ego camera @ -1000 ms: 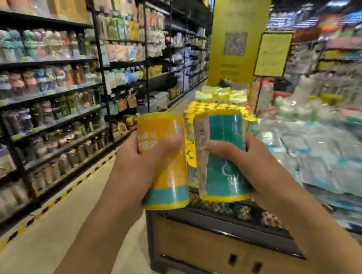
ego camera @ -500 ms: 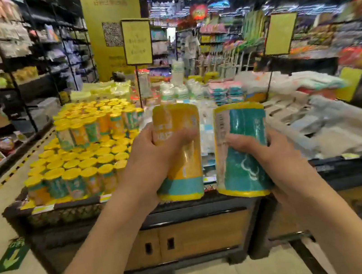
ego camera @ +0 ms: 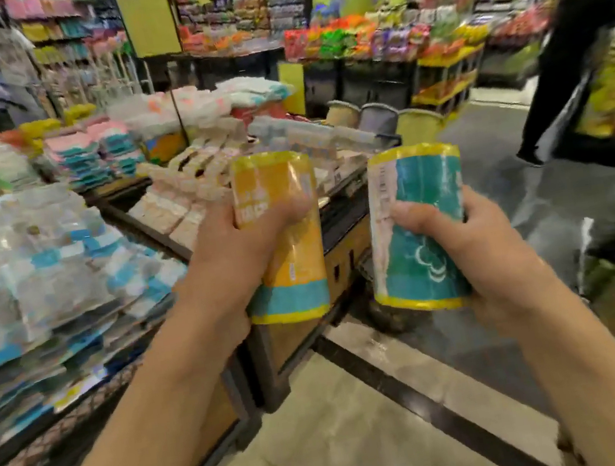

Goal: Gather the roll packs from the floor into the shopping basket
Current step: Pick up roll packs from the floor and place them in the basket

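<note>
Around us is a shop aisle, with a low display bench (ego camera: 306, 337) in front, loaded with flat plastic-wrapped packs (ego camera: 38, 275), and shelves of bright goods behind it. On the right side another person in dark clothes (ego camera: 569, 62) stands on the dark floor (ego camera: 534, 197); the view is blurred there.

We hold two roll packs up in the air, well above the pale floor (ego camera: 332, 450). So these two are already lifted, and we judge that this part of the task is done. What is left is to put them into the shopping basket, and we do not see any basket in this view. We also cannot tell if more packs are waiting on the floor.

Our left hand (ego camera: 233, 260) grips the yellow roll pack (ego camera: 287, 244) around its middle; the thumb lies across the front and the fingers go behind it, hidden. Our right hand (ego camera: 490, 252) grips the teal roll pack (ego camera: 418, 255) from its right side, with the thumb pressing on the front. Both packs stand nearly upright, near each other but not touching, with a gap between them.
</note>
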Demonstrator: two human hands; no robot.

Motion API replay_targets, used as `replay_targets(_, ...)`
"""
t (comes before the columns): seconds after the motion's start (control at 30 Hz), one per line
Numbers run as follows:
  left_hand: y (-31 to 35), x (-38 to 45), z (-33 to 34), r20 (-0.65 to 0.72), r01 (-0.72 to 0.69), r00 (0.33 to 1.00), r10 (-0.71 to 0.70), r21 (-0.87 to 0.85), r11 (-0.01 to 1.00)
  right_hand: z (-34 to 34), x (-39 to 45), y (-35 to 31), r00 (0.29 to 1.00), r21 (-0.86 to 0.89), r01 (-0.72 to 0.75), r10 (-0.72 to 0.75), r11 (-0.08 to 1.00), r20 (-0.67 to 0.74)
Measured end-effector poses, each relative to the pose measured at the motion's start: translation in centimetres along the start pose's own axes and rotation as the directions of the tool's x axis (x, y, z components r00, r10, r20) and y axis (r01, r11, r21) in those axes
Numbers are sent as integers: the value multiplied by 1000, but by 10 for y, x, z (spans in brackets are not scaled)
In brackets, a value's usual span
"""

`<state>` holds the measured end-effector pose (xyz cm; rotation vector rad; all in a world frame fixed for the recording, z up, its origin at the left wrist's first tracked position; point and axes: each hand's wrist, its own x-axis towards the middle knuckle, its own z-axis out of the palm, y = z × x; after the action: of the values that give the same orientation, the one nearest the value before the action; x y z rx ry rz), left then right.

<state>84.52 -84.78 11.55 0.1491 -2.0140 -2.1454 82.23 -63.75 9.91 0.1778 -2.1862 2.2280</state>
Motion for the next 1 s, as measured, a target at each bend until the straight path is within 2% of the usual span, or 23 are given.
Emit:
replay_targets(0.23,-28,106,86,274,48,961,-28,-66,997,-67,58,9,960,-57,-35,18,998,-279)
replay_targets(0.53,-43,234,166,455,88,889,-48,-69,994,-119,145,9,871,-78,-58,13,995,-491)
replay_targets(0.73,-58,291,238,534,117,843,-58,-77,990,-173,199,21,836,-84,-77,18,994,-548)
replay_targets(0.83,-72,318,281,526,129,846,-82,-54,990,-209,232,33,826,-84,-96,33,992,-562)
replay_targets(1.0,-94,364,359,474,142,874,-109,-34,989,-281,294,53,850,-63,-119,69,991,-522)
